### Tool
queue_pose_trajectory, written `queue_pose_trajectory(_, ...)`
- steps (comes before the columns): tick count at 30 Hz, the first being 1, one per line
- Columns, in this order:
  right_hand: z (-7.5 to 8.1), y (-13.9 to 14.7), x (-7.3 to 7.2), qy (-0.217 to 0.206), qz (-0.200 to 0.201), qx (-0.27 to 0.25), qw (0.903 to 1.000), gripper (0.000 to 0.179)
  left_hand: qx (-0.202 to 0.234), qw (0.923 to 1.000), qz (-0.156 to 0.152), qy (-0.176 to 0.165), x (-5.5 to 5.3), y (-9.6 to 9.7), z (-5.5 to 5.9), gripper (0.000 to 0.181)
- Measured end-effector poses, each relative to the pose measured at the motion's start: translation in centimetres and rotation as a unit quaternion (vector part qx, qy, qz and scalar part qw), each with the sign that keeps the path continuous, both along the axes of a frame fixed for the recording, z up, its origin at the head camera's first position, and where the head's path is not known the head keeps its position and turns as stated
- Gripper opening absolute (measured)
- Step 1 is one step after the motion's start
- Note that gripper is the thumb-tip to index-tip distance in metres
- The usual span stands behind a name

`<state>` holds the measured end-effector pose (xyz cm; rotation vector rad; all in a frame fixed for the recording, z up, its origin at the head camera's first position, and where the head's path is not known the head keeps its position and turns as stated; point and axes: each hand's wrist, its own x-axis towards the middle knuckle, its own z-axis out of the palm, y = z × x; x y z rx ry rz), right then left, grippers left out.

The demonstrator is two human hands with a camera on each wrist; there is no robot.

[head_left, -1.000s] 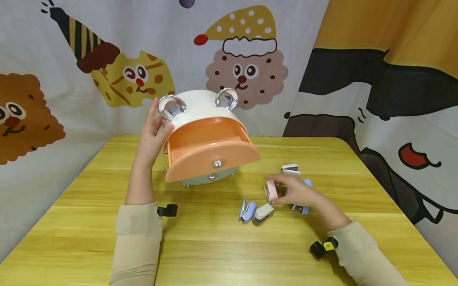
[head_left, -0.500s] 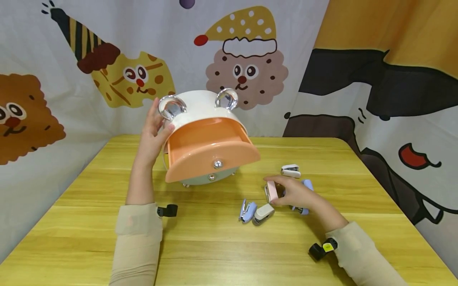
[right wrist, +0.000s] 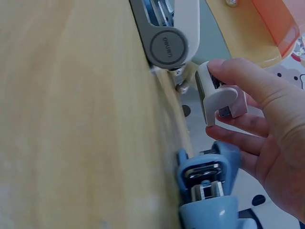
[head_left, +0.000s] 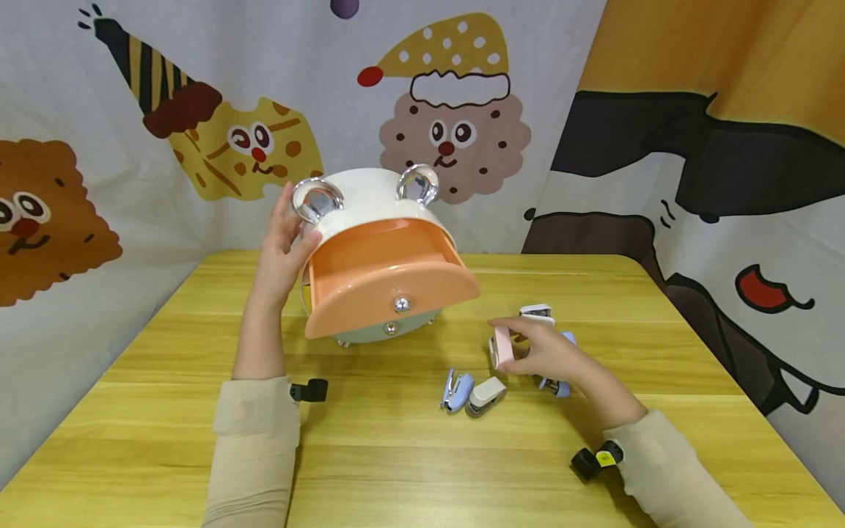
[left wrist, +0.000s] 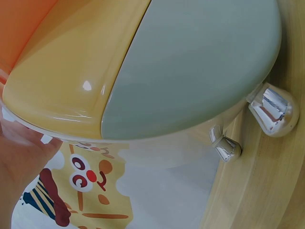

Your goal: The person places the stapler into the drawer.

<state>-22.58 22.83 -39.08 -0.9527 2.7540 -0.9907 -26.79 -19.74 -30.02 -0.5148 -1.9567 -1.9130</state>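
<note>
The pink mini stapler [head_left: 504,347] has just moved a little up in the head view, together with the right hand [head_left: 548,352]. In the right wrist view it seems raised off the tabletop [head_left: 370,447], so I judge that the picking-up has begun. The right fingers are closed only as far as its width, with the thumb on one side.

Half a second before, the same pinch was lower. The left hand [head_left: 277,253] stays as it was, thumb and fingers spread around the side of the small drawer cabinet [head_left: 370,191], whose orange drawer [head_left: 389,286] remains pulled out. The near blue stapler [head_left: 457,391] and the beige-grey stapler [head_left: 486,397] have not moved.
</note>
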Motion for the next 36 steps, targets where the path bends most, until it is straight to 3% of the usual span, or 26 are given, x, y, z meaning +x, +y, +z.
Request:
queue_pose_trajectory(12, 3.0, 0.1, 0.5, 0.049, -0.004, -0.05, 0.9975, 0.072, -0.003, 1.0, 0.001, -0.002, -0.2, 0.0, -0.2, 0.076)
queue_pose_trajectory(19, 5.6, 0.3, 0.8, 0.073, -0.034, -0.07, 0.9943, 0.072, 0.004, 1.0, -0.004, 0.0, -0.1, 0.1, -0.1, 0.076)
queue_pose_trajectory(23, 7.0, 0.2, 0.8, 0.096, -0.053, -0.09, 0.9899, 0.073, 0.006, 1.0, -0.005, 0.002, 0.0, 0.1, -0.1, 0.076)
queue_pose_trajectory(29, 8.6, -0.5, 0.6, 0.133, -0.047, -0.151, 0.9783, 0.073, 0.006, 1.0, -0.006, 0.002, 0.1, 0.1, -0.1, 0.076)
queue_pose_trajectory(32, 10.1, -1.6, 1.4, 0.149, -0.045, -0.169, 0.9732, 0.073, 0.008, 0.9999, -0.007, 0.001, 0.0, 0.0, -0.1, 0.076)
queue_pose_trajectory(36, 10.9, -2.4, 1.3, 0.154, -0.05, -0.199, 0.9664, 0.075, 0.007, 0.9999, -0.007, 0.001, -0.1, 0.1, -0.1, 0.076)
